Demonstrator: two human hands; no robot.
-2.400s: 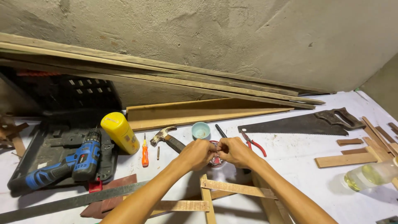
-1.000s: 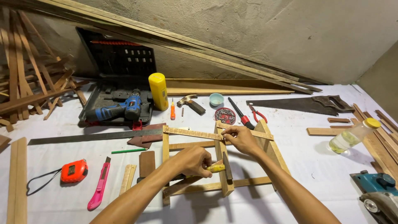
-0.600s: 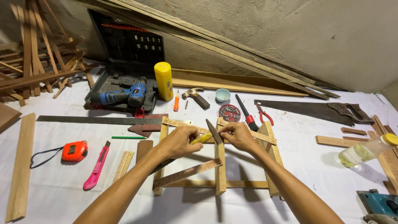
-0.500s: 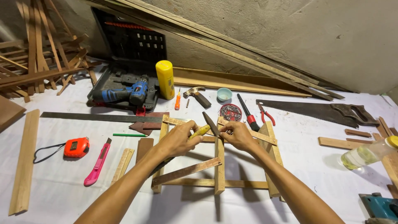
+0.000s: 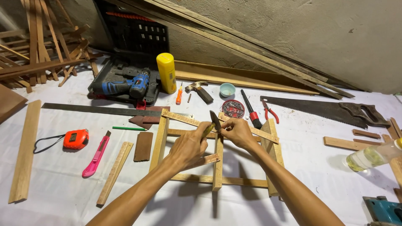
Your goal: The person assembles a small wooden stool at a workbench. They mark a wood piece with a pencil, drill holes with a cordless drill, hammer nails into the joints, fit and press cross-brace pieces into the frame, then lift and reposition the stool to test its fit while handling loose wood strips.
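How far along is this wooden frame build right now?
Partly done. The wooden frame already has side rails, cross slats and a middle upright laid together on the white sheet. Both hands are at its top: the left hand holds a yellow-handled chisel, steadied by the right hand. The hammer and nails lie untouched, so fastening looks unfinished.

Handsaw (image 5: 322, 109), blue drill (image 5: 123, 86), tape measure (image 5: 75, 138)
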